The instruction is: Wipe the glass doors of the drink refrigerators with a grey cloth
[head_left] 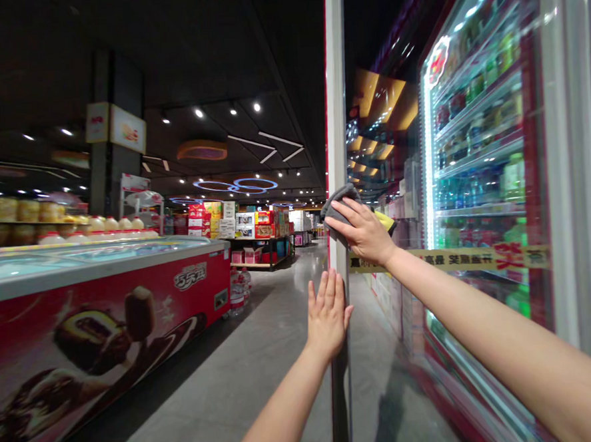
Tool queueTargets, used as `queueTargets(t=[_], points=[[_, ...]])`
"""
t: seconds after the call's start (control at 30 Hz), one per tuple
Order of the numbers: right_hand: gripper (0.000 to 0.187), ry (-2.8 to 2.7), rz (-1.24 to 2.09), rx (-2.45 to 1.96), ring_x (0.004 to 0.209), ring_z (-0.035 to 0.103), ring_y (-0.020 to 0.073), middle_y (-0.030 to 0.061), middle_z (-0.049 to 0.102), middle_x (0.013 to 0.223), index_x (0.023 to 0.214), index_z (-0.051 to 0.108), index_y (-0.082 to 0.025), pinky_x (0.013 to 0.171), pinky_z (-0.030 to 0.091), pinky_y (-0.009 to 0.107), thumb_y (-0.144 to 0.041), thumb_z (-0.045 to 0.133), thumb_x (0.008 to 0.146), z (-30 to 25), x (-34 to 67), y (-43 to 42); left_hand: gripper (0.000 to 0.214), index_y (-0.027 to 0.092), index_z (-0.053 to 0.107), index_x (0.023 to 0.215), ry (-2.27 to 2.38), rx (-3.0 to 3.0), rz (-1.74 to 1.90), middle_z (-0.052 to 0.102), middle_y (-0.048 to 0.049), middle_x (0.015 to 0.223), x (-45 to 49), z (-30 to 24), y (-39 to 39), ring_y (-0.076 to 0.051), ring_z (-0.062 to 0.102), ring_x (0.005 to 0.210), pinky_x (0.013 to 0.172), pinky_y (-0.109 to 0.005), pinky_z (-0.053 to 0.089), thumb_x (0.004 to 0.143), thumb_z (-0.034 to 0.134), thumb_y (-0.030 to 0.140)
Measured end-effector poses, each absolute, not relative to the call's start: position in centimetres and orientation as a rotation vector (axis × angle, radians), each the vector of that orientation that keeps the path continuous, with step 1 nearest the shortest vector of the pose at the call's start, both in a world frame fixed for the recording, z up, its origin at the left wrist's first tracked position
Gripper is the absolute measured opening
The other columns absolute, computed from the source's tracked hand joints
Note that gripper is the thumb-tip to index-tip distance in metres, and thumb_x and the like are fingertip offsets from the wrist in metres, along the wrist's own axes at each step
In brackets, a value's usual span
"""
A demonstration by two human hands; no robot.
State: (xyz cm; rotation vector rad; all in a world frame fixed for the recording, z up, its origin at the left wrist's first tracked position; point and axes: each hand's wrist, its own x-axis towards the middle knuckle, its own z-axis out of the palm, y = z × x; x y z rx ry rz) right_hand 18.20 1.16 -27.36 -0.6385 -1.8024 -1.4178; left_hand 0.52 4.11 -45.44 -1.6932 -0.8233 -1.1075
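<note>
An upright white door frame [337, 105] stands edge-on in front of me, with a glass pane to its right. My right hand [366, 230] grips a grey cloth [343, 201] and presses it against this frame, its fingers spread over the fabric. A yellow and black piece [386, 221], perhaps the cloth's other side, pokes out behind that hand. Lower down, my left hand [327, 312] rests flat on the frame's edge with fingers stretched out, holding nothing. A yellow strip [458, 260] with mirrored characters crosses the glass at the height of my right forearm.
Lit shelves of bottled drinks [480, 136] show at the right, seen through or reflected in the glass. A red ice-cream chest freezer [107, 339] stands along the left. Grey floor [280, 302] runs back to stacked boxes [255, 223] on a low rack.
</note>
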Motion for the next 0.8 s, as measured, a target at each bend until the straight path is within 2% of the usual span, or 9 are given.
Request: queueTargets(t=[0.2,0.6,0.7,0.8], points=[[0.052,-1.825,-1.475,-0.577,0.149,0.035,0.0285,0.0076,0.049,0.157,0.143,0.058,-0.032,0.115,0.036,0.052,-0.015,0.052,0.095,-32.9,18.5,2.0,0.085,0.008,0.011,0.163,-0.839,-1.697,-1.086,0.029,-0.0181,0.166,0.5,-48.5,4.6,-0.027,0.017,0.158,0.128,-0.052,0.020,0.099,0.052,0.047],[0.048,-1.912,-1.467,-0.508,0.144,0.042,0.0228,0.0051,0.059,0.148,0.141,0.060,-0.031,0.117,0.035,0.048,-0.016,0.051,0.097,-42.5,18.7,3.7,0.077,0.006,0.026,0.159,-0.861,-1.732,-0.975,0.035,-0.0169,0.164,-0.3,-53.2,5.3,-0.026,0.014,0.158,0.131,-0.050,0.009,0.100,0.047,0.051],[0.048,-1.903,-1.456,-0.513,0.144,0.042,0.0223,0.0049,0.060,0.147,0.140,0.060,-0.030,0.118,0.034,0.048,-0.015,0.051,0.096,-44.3,18.6,4.2,0.073,0.007,0.033,0.157,-0.850,-1.715,-0.966,0.037,-0.0148,0.164,-1.1,-54.7,5.5,-0.026,0.012,0.158,0.131,-0.050,0.003,0.101,0.046,0.051],[0.049,-1.889,-1.450,-0.546,0.143,0.043,0.0210,0.0043,0.060,0.148,0.140,0.060,-0.031,0.119,0.032,0.046,-0.015,0.052,0.095,-44.8,18.4,4.5,0.071,0.007,0.035,0.156,-0.833,-1.715,-0.942,0.034,-0.0140,0.165,-1.7,-55.3,5.7,-0.026,0.011,0.159,0.131,-0.049,0.003,0.101,0.045,0.052]])
